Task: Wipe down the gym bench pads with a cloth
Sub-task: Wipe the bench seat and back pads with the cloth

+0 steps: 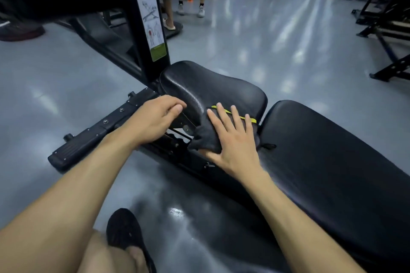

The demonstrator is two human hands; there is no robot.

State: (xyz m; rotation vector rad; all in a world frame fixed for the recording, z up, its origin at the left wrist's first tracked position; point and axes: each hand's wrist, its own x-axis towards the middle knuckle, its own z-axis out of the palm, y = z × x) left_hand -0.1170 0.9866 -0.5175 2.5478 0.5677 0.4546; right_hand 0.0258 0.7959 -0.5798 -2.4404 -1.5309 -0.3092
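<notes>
on the seat pad (213, 86), right hand (233, 137) presses a dark cloth (206, 137) with flat, released fingers; at 9 o'clock, left hand (155, 117) rests with fingers loosely curled, grasping nothing.

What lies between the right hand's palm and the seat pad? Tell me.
The dark cloth with a yellow edge: the right hand presses it flat onto the seat pad. The head view shows this.

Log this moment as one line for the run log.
step: wiping seat pad | right hand: flat on cloth | left hand: on seat pad's edge, fingers curled | back pad: untouched
</notes>
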